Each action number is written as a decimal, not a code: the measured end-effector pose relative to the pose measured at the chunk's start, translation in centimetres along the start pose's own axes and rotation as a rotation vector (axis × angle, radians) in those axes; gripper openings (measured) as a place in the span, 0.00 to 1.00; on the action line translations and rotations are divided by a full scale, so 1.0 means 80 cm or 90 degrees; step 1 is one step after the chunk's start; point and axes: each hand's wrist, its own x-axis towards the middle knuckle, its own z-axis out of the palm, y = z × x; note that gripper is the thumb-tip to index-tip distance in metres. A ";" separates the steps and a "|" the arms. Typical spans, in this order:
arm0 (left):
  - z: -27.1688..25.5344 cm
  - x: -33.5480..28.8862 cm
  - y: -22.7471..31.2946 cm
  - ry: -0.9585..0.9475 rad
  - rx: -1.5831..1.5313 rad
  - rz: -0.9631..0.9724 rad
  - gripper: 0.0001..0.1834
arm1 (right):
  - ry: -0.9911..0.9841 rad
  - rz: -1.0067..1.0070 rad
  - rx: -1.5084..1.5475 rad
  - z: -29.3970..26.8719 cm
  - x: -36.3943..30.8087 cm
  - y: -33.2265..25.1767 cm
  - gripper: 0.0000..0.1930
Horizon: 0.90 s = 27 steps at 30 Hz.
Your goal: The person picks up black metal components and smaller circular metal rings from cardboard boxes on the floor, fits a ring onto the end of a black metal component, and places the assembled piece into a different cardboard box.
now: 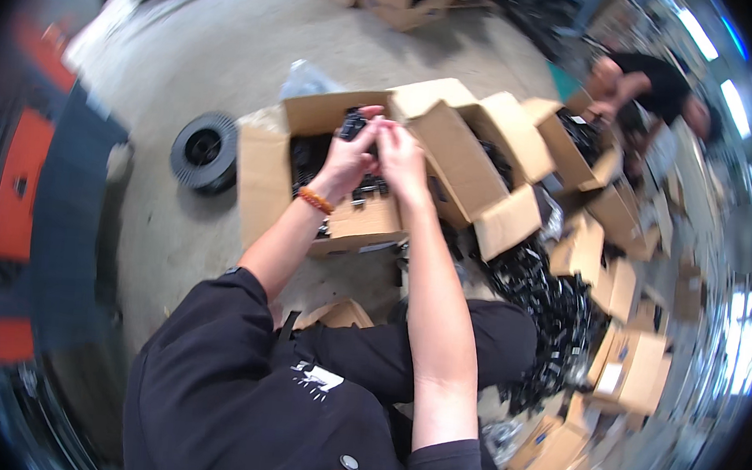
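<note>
Both my hands are together above an open cardboard box [263,182] of small black parts. My left hand [347,160] is closed round a small black part [354,125], which sticks out past its fingers; its exact kind cannot be made out. My right hand [402,156] meets it fingertip to fingertip, its fingers pinched together, and whatever lies between them is hidden. Below the hands, more black parts [305,154] fill the box, and some lie over its near flap.
A black spool [204,153] sits on the floor to the left, near an orange and dark machine [22,181]. Open cardboard boxes [461,167] crowd the right, beside a heap of black parts [551,315]. A person [657,85] bends over boxes at the far right.
</note>
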 end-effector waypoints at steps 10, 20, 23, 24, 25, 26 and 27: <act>0.259 0.044 0.089 -0.375 0.199 -0.065 0.18 | 0.119 -0.175 -0.458 -0.358 -0.153 -0.073 0.16; 0.537 -0.184 -0.134 -0.989 0.388 -0.673 0.28 | 0.437 0.447 -0.223 -0.581 -0.691 0.159 0.17; 0.531 -0.230 -0.211 -1.072 0.502 -0.788 0.27 | 0.618 0.497 -0.065 -0.529 -0.850 0.262 0.14; 0.527 -0.237 -0.229 -1.104 0.557 -0.791 0.26 | 0.657 0.538 -0.034 -0.500 -0.892 0.292 0.13; 0.517 -0.233 -0.241 -1.112 0.582 -0.791 0.25 | 0.652 0.587 -0.011 -0.474 -0.906 0.301 0.14; 0.509 -0.230 -0.256 -1.131 0.601 -0.791 0.24 | 0.656 0.635 0.112 -0.448 -0.928 0.318 0.15; 0.498 -0.226 -0.268 -1.134 0.617 -0.791 0.23 | 0.636 0.681 0.139 -0.421 -0.944 0.335 0.16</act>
